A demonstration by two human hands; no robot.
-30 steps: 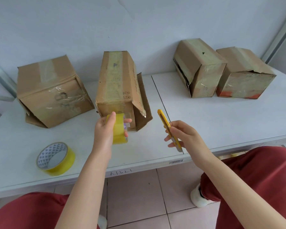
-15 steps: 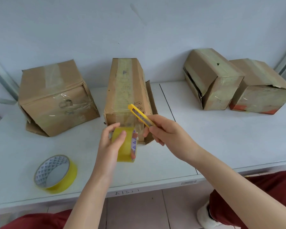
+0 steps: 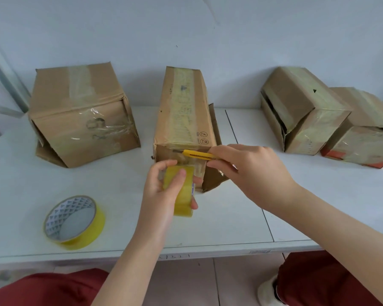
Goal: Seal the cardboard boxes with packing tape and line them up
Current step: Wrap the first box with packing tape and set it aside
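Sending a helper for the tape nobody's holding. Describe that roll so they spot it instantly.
On the white table, look front-left, before the leftmost cardboard box. The yellow tape roll lies flat there, alone; the other roll is gripped in the left hand.

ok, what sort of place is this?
Likely a packing or shipping workstation: worn, taped cardboard boxes on a plain white table, a tape roll in the left hand, a yellow utility knife in the right hand.
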